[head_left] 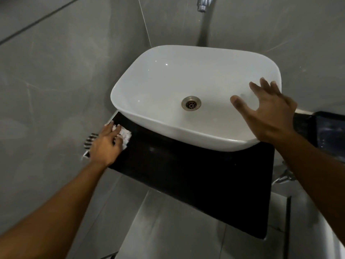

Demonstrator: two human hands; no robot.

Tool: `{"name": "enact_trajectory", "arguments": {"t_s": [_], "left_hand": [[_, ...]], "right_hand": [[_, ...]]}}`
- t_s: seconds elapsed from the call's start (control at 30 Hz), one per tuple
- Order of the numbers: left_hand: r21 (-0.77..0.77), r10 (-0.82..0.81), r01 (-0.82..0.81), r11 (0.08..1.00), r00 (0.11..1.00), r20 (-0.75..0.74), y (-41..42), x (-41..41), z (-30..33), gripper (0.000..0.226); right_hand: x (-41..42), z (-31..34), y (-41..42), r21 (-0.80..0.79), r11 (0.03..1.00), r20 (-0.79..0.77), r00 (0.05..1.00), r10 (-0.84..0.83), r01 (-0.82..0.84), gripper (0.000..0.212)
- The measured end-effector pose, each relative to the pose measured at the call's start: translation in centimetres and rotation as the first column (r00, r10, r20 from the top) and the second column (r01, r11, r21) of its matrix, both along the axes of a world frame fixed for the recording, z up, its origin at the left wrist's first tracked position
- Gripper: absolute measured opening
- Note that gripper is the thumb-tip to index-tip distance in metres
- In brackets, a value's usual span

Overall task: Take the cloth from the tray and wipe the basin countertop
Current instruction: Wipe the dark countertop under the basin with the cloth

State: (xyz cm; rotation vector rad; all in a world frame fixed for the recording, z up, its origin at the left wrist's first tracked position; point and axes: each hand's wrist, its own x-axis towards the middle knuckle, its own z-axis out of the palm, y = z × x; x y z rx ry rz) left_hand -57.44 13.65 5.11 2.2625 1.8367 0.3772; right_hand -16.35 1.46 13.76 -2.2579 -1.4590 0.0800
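Head view: one cloth (124,136), one basin (168,75), two hands.

One basin (186,86), one cloth (125,136), two hands (left (105,144), right (268,113)).

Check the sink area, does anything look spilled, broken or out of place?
Nothing stands out. The basin looks intact, with no visible spill on the black countertop. The left hand presses the cloth at its left end.
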Motion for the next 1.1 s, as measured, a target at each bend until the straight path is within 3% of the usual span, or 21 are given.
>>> {"name": "enact_trajectory", "arguments": {"t_s": [0.13, 0.23, 0.33, 0.43, 0.53, 0.63, 0.77, 0.9, 1.0, 1.1], "left_hand": [[0.098, -0.155, 0.143, 0.985, 0.98, 0.126, -6.9, 8.6, -0.1, 0.036], [0.099, -0.346, 0.331, 0.938, 0.894, 0.285, -14.5, 16.8, -0.5, 0.027], [0.108, -0.558, 0.549, 0.829, 0.793, 0.246, -20.1, 25.2, -0.9, 0.036], [0.068, -0.621, 0.62, 0.782, 0.767, 0.162, -20.9, 30.2, -0.9, 0.037], [0.059, -0.661, 0.658, 0.75, 0.745, 0.088, -19.7, 30.3, -1.2, 0.04], [0.036, -0.696, 0.697, 0.716, 0.709, 0.114, -17.7, 25.5, -1.4, 0.042], [0.066, -0.587, 0.584, 0.809, 0.8, 0.122, -11.4, 13.5, -0.1, 0.036], [-0.041, -0.242, 0.243, 0.969, 0.97, 0.02, -3.9, 2.0, 1.1, 0.049], [-0.051, -0.027, 0.026, 0.998, 0.999, -0.031, -0.5, -2.4, 1.0, 0.052], [-0.007, 0.079, -0.08, 0.997, 0.996, -0.04, -0.5, -1.9, 0.5, 0.05]], "right_hand": [[0.0, 0.1, 0.0, -0.008, 1.0, 0.0, 1.0, -0.016, 0.016, 0.087], [0.1, 0.1, -0.1, -0.007, 1.0, 0.01, 1.0, -0.007, 0.007, 0.085], [0.2, 0.0, -0.2, 0.006, 1.0, 0.001, 1.0, -0.004, 0.004, 0.082], [0.2, -0.2, -0.4, 0.026, 1.0, -0.012, 1.0, 0.004, -0.004, 0.077], [0.3, -0.2, -0.4, 0.012, 1.0, -0.003, 1.0, 0.013, -0.013, 0.075], [0.3, -0.1, -0.4, -0.009, 1.0, 0.016, 1.0, 0.022, -0.022, 0.077], [-0.2, 0.2, 0.2, -0.004, 0.999, 0.021, 0.999, 0.045, -0.045, 0.076], [0.3, 0.3, -0.5, 0.018, 1.0, -0.008, 1.0, 0.012, -0.012, 0.078], [0.1, 0.3, -0.2, 0.019, 1.0, -0.004, 1.0, 0.015, -0.015, 0.079], [0.2, 0.2, 0.0, 0.032, 0.999, -0.018, 1.0, 0.007, -0.006, 0.077]]}}
